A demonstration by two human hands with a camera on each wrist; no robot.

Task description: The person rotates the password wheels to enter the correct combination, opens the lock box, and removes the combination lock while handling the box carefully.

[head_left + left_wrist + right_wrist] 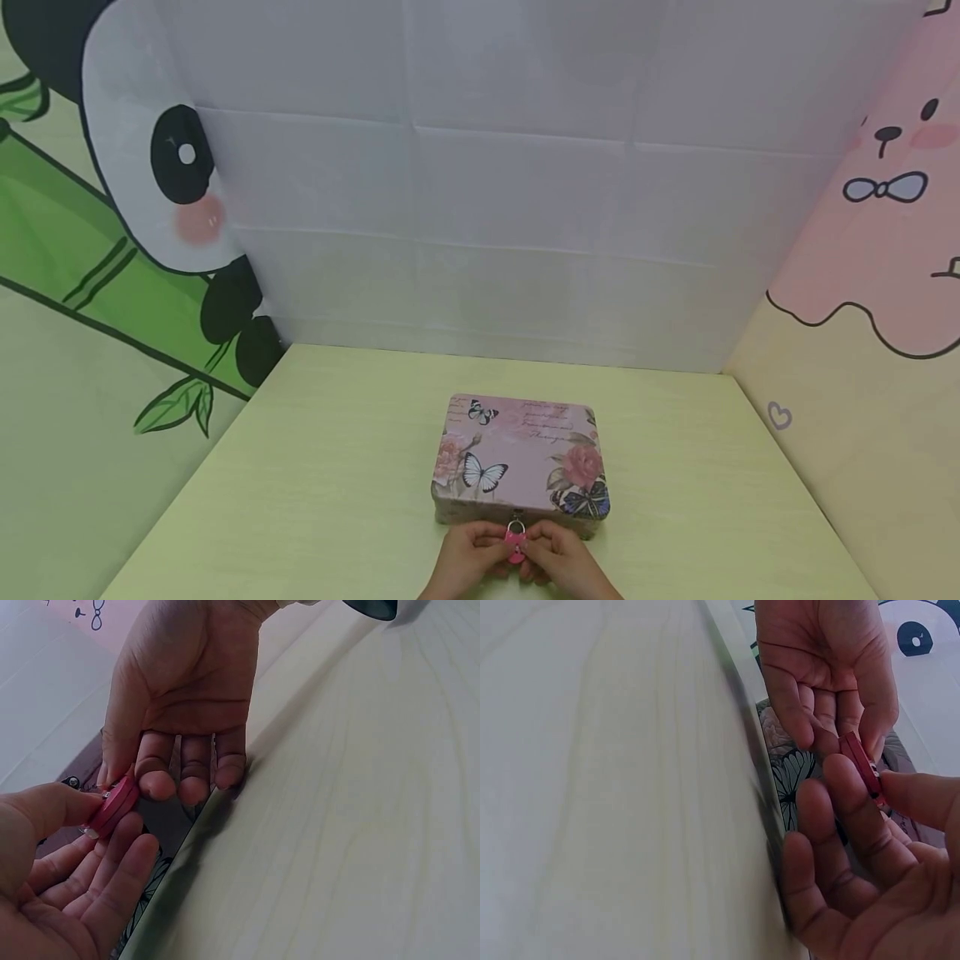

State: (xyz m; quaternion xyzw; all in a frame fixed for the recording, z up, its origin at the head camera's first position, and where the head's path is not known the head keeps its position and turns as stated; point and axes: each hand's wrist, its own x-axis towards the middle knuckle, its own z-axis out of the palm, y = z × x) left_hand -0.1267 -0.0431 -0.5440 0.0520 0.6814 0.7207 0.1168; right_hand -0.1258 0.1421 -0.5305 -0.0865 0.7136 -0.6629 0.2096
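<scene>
Fingers and thumbs of the left hand [467,557] and right hand [564,557] pinch a small pink padlock [515,542] from either side. It is at the near side of a closed box [525,454] printed with roses and butterflies, loop upward. The box sits on a pale table [337,500], white wall [517,200] behind, panda picture [127,158] to its left.

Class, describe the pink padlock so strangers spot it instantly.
On the pale yellow wood-grained table lies a rectangular, butterfly-printed pink box. At its near side, the left hand and right hand hold a silver-shackled padlock, its body a stronger pink than the box.
</scene>
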